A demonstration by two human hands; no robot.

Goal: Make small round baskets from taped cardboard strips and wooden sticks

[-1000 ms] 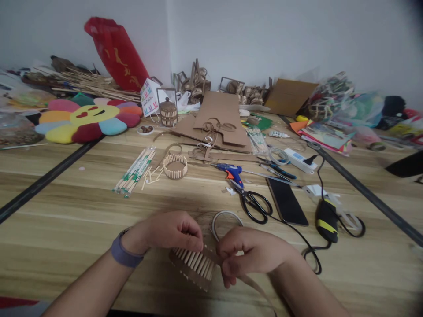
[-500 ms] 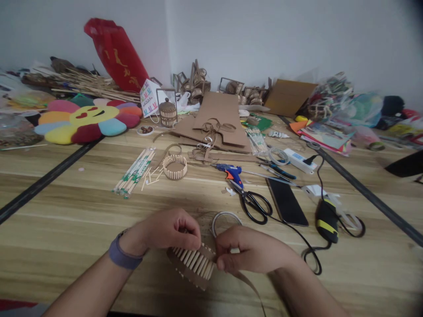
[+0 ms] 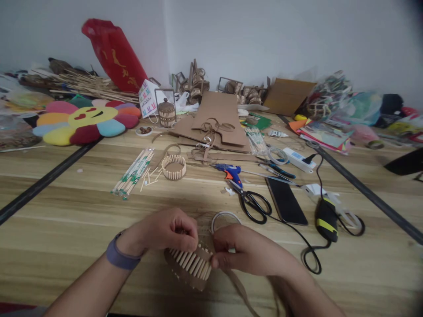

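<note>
Near the front edge of the table is a curved band of short wooden sticks on brown cardboard [image 3: 191, 264]. My left hand [image 3: 170, 233] pinches its upper left edge, thumb against curled fingers. My right hand [image 3: 244, 248] is closed at its right end, where a long brown cardboard strip [image 3: 238, 286] trails down to the right. Behind my right hand lies a roll of tape [image 3: 226, 215], partly covered by the hand. A finished-looking ring of sticks [image 3: 174, 168] stands farther back, beside loose short sticks [image 3: 150, 178].
Black scissors [image 3: 253, 204], a blue glue gun [image 3: 231, 171], a phone [image 3: 287, 200] and a black-yellow tool [image 3: 326, 220] with a cable lie to the right. Packed sticks [image 3: 134, 171] lie left. Cardboard sheets [image 3: 216, 114] and a flower cushion [image 3: 87, 119] are behind.
The stick band and both hands have shifted slightly left. The trailing strip now hangs in a wider loop below my right hand. Both hands keep their hold.
</note>
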